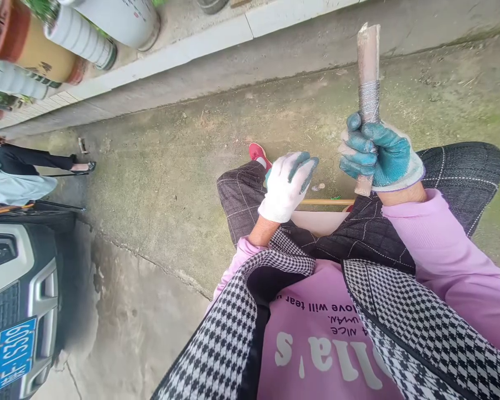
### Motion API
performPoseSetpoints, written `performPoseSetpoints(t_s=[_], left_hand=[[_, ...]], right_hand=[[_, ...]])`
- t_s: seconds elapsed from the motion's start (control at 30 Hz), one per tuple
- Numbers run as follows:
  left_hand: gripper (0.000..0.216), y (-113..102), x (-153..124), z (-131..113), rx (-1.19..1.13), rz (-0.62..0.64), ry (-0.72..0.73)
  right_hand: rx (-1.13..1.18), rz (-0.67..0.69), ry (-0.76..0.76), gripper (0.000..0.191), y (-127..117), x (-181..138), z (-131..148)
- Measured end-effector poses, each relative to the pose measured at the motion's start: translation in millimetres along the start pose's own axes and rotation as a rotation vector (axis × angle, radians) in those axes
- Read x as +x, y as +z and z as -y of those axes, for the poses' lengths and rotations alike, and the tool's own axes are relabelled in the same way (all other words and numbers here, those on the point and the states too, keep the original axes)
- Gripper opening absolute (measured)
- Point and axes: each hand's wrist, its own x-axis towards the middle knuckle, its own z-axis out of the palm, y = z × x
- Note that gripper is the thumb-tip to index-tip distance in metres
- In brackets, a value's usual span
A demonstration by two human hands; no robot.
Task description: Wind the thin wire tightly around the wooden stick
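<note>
My right hand (381,153), in a white glove with a blue-green coated palm, is wrapped round a short wooden stick (369,53). The stick stands nearly upright in the view, its lower end poking out below my fist. Thin metal wire (369,101) is wound in many turns round it just above my fingers. My left hand (286,186), gloved the same way, hovers over my lap with its back to me. Its fingers are curled, and whatever they may hold is hidden. A yellowish bar (325,202) runs below, between my knees.
Potted plants in a white pot (116,22) and a tan pot (41,50) line a tiled ledge (216,41). At the left are another person's legs (37,158) and a parked car (20,300). Mossy concrete ground (162,172) surrounds me; a red shoe (258,153) shows beyond my knee.
</note>
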Motion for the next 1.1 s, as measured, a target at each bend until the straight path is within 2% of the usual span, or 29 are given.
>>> performPoseSetpoints(t_s=[0.1, 0.2, 0.43, 0.5, 0.57, 0.63, 0.7, 0.87, 1.0, 1.1], left_hand=[[0.030, 7.2, 2.9, 3.2, -0.033, -0.061, 0.015], [0.030, 7.7, 5.4, 7.5, -0.078, -0.037, 0.042], [0.024, -21.5, 6.8, 0.4, -0.211, 0.055, 0.097], [0.020, -26.6, 7.7, -8.6, -0.260, 0.081, 0.039], [0.019, -27.1, 9.2, -19.4, -0.343, 0.054, -0.113], [0.022, -24.4, 11.7, -29.6, -0.506, -0.026, -0.334], [0.025, -21.8, 15.8, -37.5, -0.757, -0.088, -0.589], [0.032, -30.6, 33.6, -54.3, -1.367, -0.118, -1.210], [0.034, -44.5, 46.8, -73.7, -1.617, -0.217, -1.449], [0.034, -46.0, 45.9, -83.5, -1.628, -0.196, -1.484]], right_hand=[[-0.002, 0.015, 0.019, 0.048, -0.4, 0.9, -2.3], [0.002, 0.030, 0.022, 0.048, -2.1, 1.2, -3.9], [0.019, 0.003, -0.009, 0.047, -7.1, 0.4, 0.6], [-0.004, -0.022, -0.013, 0.047, -8.0, 1.0, 2.3], [-0.039, -0.035, -0.015, 0.047, -7.9, 1.1, 3.6], [-0.069, -0.043, -0.021, 0.047, -6.0, 0.2, 3.8], [-0.093, -0.051, -0.030, 0.045, -2.7, -2.1, 2.4], [-0.192, -0.048, -0.036, 0.030, 2.1, -7.9, -5.1], [-0.215, 0.003, -0.018, 0.029, -2.8, -7.7, -5.7], [-0.184, 0.028, -0.036, 0.032, -6.4, -6.2, -2.3]])
